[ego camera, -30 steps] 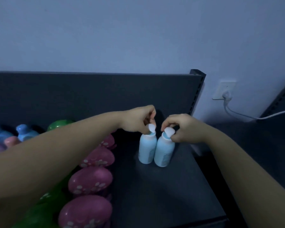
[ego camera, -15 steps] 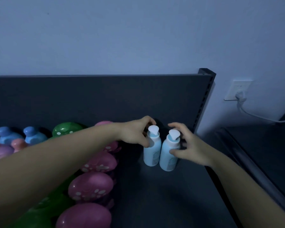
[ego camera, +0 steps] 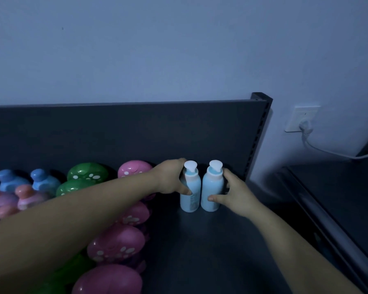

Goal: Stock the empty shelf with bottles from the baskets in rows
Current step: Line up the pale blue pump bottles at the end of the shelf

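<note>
Two light blue bottles with white caps stand upright side by side at the back right of the dark shelf. My left hand wraps the left bottle around its body. My right hand wraps the right bottle, thumb across its front. Both bottles rest on the shelf close to the dark back panel.
A front-to-back row of pink mushroom-shaped bottles stands left of the blue pair. Green ones, small blue ones and pink ones fill the left. A wall socket with a white cable is at right, beside another dark shelf.
Both hands dropped from the bottle caps to the bottle bodies and closed around them. The bottles have shifted back towards the rear panel.
</note>
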